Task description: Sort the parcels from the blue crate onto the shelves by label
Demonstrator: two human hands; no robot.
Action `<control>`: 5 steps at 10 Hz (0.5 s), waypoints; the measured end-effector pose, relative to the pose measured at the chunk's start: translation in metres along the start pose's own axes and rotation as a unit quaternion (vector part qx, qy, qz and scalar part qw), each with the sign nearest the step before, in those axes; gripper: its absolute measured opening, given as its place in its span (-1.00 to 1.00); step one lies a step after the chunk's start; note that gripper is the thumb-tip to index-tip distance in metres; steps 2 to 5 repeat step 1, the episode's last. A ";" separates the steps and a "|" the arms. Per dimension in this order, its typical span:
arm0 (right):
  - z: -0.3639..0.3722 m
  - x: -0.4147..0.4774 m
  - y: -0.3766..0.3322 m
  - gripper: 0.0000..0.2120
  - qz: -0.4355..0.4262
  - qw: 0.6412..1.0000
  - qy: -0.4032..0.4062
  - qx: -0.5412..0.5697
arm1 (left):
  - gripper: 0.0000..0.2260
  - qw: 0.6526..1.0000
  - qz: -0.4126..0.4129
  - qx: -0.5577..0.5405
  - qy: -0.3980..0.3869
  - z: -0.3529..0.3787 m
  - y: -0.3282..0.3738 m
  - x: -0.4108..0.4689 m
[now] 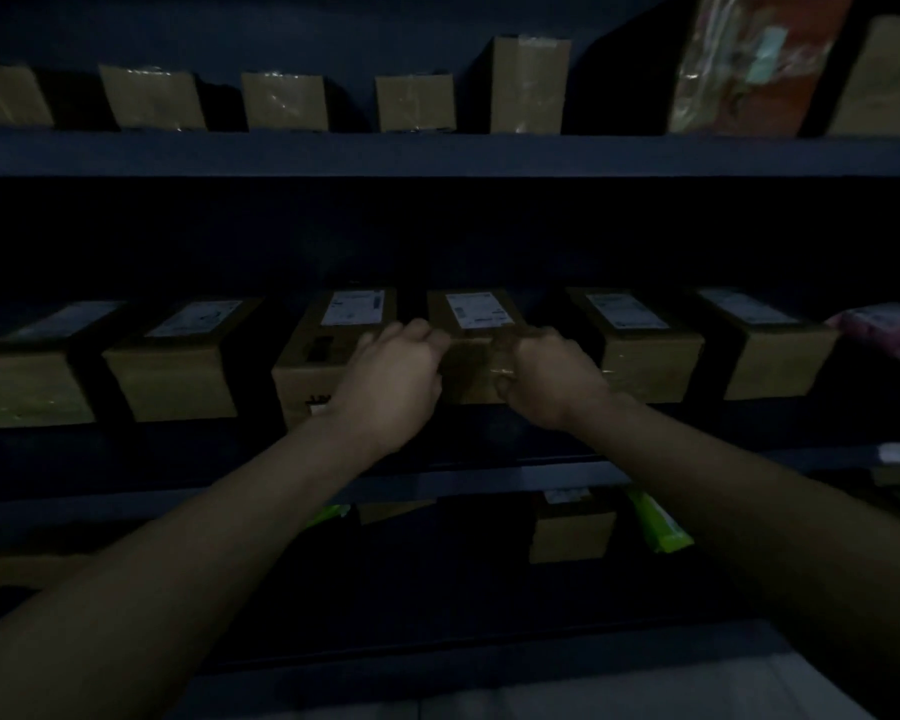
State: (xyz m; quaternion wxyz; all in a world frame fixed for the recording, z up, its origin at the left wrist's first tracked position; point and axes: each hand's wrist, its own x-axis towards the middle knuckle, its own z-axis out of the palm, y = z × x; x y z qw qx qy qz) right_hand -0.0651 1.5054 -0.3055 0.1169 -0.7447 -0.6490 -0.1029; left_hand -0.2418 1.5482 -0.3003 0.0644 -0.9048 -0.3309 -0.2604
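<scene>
A brown cardboard parcel (471, 350) with a white label on top sits on the middle shelf (489, 480), between two similar labelled boxes. My left hand (393, 379) grips its left front corner with curled fingers. My right hand (544, 374) grips its right front corner, fingers curled over the taped edge. Both forearms reach in from the bottom of the view. The scene is dim. No blue crate is in view.
Several labelled brown boxes line the middle shelf, such as a larger box (313, 356) at left and another box (645, 345) at right. A pink packet (889, 330) lies far right. The top shelf (437, 153) holds upright boxes. Below sit a small box (570, 530) and a green packet (658, 522).
</scene>
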 end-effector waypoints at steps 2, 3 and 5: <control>-0.032 -0.017 0.005 -0.60 0.008 1.000 -0.019 0.005 | -0.68 0.998 0.063 -0.011 -0.017 -0.024 0.015 0.014; -0.032 -0.017 0.005 -0.60 0.008 1.000 -0.019 0.005 | -0.68 0.998 0.063 -0.011 -0.017 -0.024 0.015 0.014; -0.032 -0.017 0.005 -0.60 0.008 1.000 -0.019 0.005 | -0.68 0.998 0.063 -0.011 -0.017 -0.024 0.015 0.014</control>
